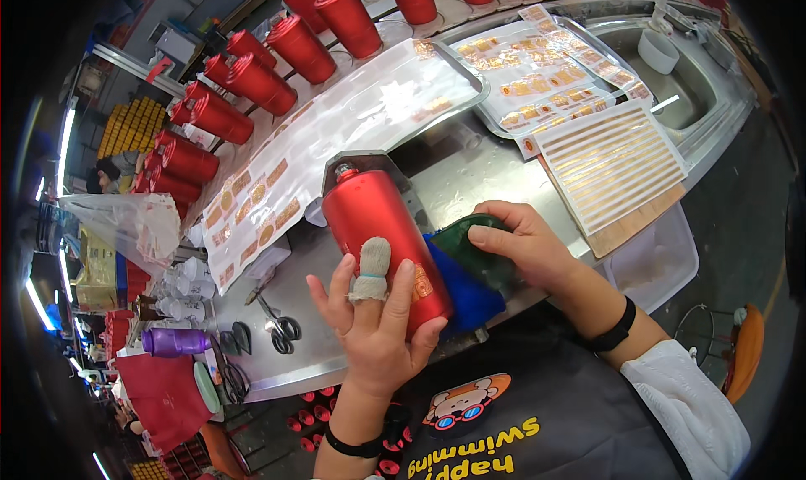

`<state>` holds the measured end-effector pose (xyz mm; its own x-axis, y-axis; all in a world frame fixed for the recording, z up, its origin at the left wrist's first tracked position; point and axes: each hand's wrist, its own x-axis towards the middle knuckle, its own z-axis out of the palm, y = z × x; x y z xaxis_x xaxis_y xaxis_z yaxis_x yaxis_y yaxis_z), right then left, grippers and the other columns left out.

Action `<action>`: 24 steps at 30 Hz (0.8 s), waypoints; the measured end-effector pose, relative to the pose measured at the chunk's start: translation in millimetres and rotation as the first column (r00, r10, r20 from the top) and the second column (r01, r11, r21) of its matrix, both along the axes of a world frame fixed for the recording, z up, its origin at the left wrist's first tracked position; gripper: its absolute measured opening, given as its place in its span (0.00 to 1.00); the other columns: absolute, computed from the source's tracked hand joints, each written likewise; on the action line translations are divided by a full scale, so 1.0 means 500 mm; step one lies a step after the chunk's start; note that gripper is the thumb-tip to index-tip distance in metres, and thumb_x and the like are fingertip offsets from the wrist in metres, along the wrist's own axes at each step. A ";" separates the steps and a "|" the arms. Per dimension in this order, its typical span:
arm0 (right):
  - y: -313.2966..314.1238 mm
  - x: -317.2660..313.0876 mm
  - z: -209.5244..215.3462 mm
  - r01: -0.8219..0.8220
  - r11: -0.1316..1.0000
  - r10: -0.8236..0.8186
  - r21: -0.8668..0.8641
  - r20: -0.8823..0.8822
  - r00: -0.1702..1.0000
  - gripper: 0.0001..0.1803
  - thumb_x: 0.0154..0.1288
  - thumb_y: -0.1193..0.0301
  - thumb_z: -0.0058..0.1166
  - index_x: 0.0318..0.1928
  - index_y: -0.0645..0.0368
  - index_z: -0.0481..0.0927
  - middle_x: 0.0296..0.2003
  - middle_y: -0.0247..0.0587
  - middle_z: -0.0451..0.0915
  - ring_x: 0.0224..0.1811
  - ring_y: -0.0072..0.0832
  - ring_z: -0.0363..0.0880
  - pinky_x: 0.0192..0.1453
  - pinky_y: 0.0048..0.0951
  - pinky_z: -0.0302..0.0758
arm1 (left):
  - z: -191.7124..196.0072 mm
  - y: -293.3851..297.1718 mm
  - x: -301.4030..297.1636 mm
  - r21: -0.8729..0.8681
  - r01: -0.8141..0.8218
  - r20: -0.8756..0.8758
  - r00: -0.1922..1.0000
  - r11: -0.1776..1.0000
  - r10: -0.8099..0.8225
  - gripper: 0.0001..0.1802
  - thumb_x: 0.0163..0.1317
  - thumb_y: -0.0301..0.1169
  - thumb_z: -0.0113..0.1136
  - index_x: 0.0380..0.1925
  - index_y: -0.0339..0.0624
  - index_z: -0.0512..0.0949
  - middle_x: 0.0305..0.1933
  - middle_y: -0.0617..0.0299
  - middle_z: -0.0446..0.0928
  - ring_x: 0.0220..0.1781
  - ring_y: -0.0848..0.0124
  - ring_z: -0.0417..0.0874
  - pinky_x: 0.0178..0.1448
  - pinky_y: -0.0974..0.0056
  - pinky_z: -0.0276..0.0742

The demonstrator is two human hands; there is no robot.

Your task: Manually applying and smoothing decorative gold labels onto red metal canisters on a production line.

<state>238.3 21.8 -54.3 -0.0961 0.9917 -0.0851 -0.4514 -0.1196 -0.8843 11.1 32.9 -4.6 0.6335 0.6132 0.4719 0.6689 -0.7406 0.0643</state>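
Observation:
A matte red metal bottle (378, 216) lies tilted in front of me, its neck end at a dark metal holder (367, 161). A gold decal (422, 283) shows on its side. My left hand (378, 337) rests on the bottle's lower part with the fingers spread; one finger wears a cloth finger cover (372, 266). Beside the bottle, my right hand (525, 249) pinches a dark green flat piece (470, 249) between thumb and fingers; I cannot make out its exact kind. Below that piece hangs a blue cloth (466, 291) at the table edge, touching the bottle's right side.
Sheets of gold decals (537, 69) lie on trays across the steel table (462, 169). Red bottles (302, 48) line the far side. Scissors (284, 329) and a purple bottle (175, 341) lie at left. A sink (693, 86) holding a white cup and a white bin (663, 253) are at right.

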 end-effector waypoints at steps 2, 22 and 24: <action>0.000 0.002 -0.003 0.004 1.000 -0.004 0.008 -0.004 1.000 0.11 0.68 0.67 0.56 0.44 0.61 0.80 0.34 0.28 0.80 0.34 0.10 0.74 0.38 0.17 0.73 | 0.009 0.001 0.001 0.026 0.011 -0.054 0.998 1.000 -0.009 0.31 0.65 0.58 0.49 0.55 0.46 0.77 0.62 0.45 0.72 0.70 0.47 0.59 0.75 0.39 0.33; 0.019 -0.029 0.065 -0.268 0.491 -0.644 0.829 0.553 0.529 0.20 0.42 0.74 0.68 0.41 0.54 0.80 0.33 0.35 0.73 0.37 0.35 0.73 0.43 0.35 0.66 | -0.110 -0.019 -0.047 -0.240 -0.038 0.326 0.938 0.970 0.117 0.48 0.55 0.47 0.65 0.66 0.26 0.57 0.63 0.41 0.67 0.63 0.42 0.68 0.73 0.37 0.43; 0.007 -0.044 0.086 -0.412 0.483 -0.466 0.773 0.625 0.626 0.20 0.43 0.74 0.68 0.41 0.54 0.81 0.33 0.35 0.73 0.38 0.36 0.74 0.44 0.35 0.67 | -0.113 -0.013 -0.063 -0.223 -0.054 0.300 0.946 0.973 0.121 0.47 0.55 0.47 0.65 0.66 0.27 0.58 0.63 0.42 0.67 0.62 0.41 0.68 0.73 0.36 0.43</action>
<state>216.2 25.2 -11.4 -0.4121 0.5873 0.6966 0.3519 0.8078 -0.4728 -20.5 26.3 -61.1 0.4155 0.7654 0.4915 0.6524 -0.6273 0.4254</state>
